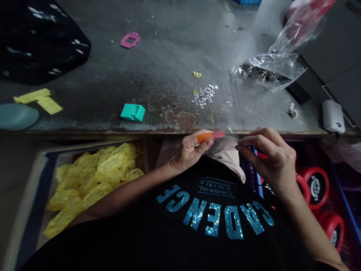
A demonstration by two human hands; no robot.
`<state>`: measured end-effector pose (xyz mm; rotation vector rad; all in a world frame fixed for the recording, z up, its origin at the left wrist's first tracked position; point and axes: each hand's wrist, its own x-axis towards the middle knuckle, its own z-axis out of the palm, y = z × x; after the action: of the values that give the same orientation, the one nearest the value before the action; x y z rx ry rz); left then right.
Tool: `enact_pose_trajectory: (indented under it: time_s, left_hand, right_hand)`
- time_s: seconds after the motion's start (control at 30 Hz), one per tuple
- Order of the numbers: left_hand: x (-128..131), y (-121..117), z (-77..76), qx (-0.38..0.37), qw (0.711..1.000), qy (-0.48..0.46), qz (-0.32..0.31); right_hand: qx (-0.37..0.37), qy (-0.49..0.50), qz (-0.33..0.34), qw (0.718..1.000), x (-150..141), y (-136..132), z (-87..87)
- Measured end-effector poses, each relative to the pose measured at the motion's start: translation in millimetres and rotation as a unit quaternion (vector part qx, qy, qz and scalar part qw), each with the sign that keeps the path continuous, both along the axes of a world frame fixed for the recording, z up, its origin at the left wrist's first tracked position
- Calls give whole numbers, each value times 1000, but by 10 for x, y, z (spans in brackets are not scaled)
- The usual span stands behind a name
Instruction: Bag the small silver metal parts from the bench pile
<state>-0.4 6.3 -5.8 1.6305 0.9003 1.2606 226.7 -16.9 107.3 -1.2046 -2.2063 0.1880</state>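
Observation:
My left hand [194, 148] is closed just past the table's front edge, with an orange sleeve [204, 137] on one finger. Pinched at its fingertips is a small pinkish-red piece [218, 134], blurred. Something clear, like thin plastic film [222, 145], shows faintly between the hands. My right hand [270, 154] has thumb and fingers brought together at the right of it; what they hold is too small to make out. Beyond the hands lies a pile of tiny silver metal parts [204, 97], with small yellow pieces [196, 74] close by.
On the table are a teal plastic block [133, 112], a pink frame [129, 40], yellow strips [49, 105] and a clear bag of metal parts [262, 71]. A white box-shaped device [333, 116] sits right. Below stand a bin of yellow bagged items [96, 177] and red round items [314, 188].

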Motion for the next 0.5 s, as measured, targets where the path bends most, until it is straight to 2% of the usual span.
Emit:
enact_pose_trajectory:
  time_s: [0.13, 0.33, 0.5]
  left_hand:
    - [13, 13, -75, 71, 997, 11, 20]
    - [41, 8, -60, 90, 996, -1, 20]
    - [47, 15, -61, 109, 993, -6, 35]
  right_hand:
    - [-14, -10, 11, 1000, -12, 73, 36]
    - [-40, -15, 44, 998, -64, 136, 105]
    - [-59, -34, 16, 998, -18, 118, 141]
